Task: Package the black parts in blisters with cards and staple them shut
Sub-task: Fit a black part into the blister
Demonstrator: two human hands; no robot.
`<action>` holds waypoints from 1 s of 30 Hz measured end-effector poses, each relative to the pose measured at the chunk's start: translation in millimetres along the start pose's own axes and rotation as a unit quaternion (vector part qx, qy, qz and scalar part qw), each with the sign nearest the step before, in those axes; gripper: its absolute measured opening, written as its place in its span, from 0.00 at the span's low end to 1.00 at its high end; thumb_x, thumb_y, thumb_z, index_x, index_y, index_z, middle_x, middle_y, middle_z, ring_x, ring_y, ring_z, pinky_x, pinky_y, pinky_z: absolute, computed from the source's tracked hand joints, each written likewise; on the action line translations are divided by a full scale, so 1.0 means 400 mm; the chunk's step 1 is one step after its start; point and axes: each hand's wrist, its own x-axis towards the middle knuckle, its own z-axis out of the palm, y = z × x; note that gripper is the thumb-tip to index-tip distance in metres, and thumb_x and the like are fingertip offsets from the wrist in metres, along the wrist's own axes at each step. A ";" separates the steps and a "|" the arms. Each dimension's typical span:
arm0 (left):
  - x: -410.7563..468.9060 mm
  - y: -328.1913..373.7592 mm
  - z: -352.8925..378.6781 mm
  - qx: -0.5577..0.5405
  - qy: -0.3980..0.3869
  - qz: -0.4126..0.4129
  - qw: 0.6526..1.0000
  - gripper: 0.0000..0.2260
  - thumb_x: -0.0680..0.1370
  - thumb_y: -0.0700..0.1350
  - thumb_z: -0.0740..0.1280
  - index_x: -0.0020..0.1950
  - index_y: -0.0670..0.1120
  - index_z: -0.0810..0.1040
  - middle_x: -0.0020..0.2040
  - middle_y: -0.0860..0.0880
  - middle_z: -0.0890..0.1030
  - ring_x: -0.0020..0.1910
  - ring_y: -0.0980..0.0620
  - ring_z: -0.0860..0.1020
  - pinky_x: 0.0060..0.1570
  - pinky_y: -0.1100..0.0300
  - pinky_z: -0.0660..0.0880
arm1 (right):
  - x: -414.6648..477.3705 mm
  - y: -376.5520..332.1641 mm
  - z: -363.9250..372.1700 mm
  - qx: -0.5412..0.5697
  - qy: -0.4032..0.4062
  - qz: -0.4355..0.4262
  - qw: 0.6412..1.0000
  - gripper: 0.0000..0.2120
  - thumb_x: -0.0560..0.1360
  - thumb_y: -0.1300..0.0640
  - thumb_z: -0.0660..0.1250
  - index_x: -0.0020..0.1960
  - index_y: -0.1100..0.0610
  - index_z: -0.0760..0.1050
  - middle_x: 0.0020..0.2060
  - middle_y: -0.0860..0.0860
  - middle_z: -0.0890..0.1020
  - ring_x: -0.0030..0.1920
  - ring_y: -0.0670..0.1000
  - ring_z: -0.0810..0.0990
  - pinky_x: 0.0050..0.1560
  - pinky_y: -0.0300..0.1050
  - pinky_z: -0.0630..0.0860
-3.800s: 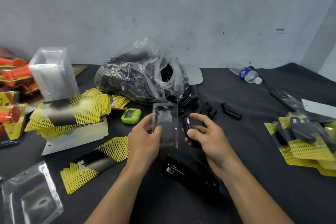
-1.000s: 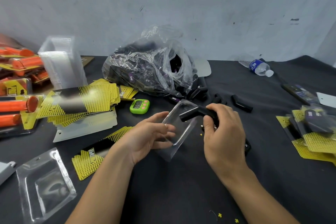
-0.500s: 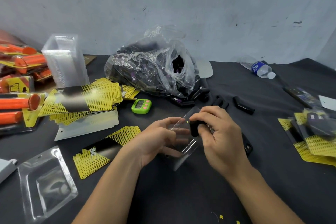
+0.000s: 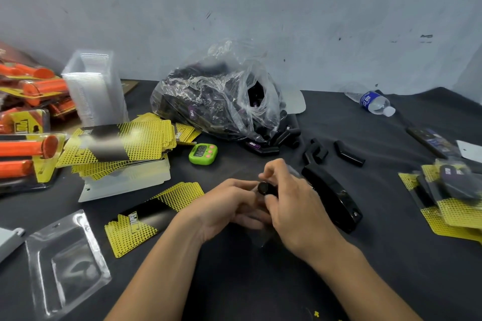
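Observation:
My right hand [image 4: 292, 211] grips a black part [image 4: 265, 188], whose round end shows between thumb and fingers. My left hand [image 4: 229, 206] holds a clear blister [image 4: 262, 238] from the left; the blister is mostly hidden under both hands, only its lower edge showing. A black stapler [image 4: 333, 198] lies just right of my right hand. One yellow-and-black card [image 4: 154, 214] lies flat to the left of my left hand. Loose black parts [image 4: 348, 156] sit behind the stapler.
A clear bag of black parts [image 4: 219, 101] stands at the back centre. Stacked cards [image 4: 117, 143], a blister stack [image 4: 94, 86], a green timer [image 4: 203, 154], an empty blister [image 4: 65, 260], finished packs [image 4: 453, 195], a water bottle [image 4: 373, 101] and orange packs [image 4: 26, 135] surround the black table [image 4: 260, 289].
My right hand has brought the black part down against the blister, and both hands have closed together over it and moved lower toward the table.

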 end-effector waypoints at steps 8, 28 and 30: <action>0.013 0.000 0.005 0.003 0.042 0.006 0.999 0.23 0.70 0.33 0.64 0.63 0.45 0.84 0.57 0.40 0.86 0.53 0.44 0.85 0.45 0.58 0.82 | -0.007 0.034 -0.009 0.007 0.124 0.014 0.992 0.14 0.75 0.56 0.77 0.59 0.46 0.84 0.50 0.45 0.79 0.56 0.47 0.71 0.59 0.38 0.69; 0.030 0.004 0.006 -0.140 0.225 0.047 0.963 0.12 0.80 0.30 0.65 0.61 0.39 0.80 0.54 0.39 0.86 0.44 0.47 0.88 0.39 0.57 0.84 | -0.012 0.020 -0.016 0.119 0.249 0.172 0.946 0.14 0.76 0.55 0.73 0.61 0.46 0.81 0.45 0.39 0.83 0.44 0.35 0.82 0.47 0.24 0.72; 0.019 0.012 -0.001 -0.179 0.178 0.034 0.967 0.13 0.81 0.31 0.63 0.63 0.38 0.80 0.53 0.40 0.87 0.46 0.47 0.88 0.38 0.57 0.83 | -0.011 0.012 -0.006 0.161 0.210 0.210 0.941 0.20 0.76 0.48 0.74 0.67 0.45 0.77 0.37 0.36 0.83 0.45 0.27 0.78 0.45 0.23 0.70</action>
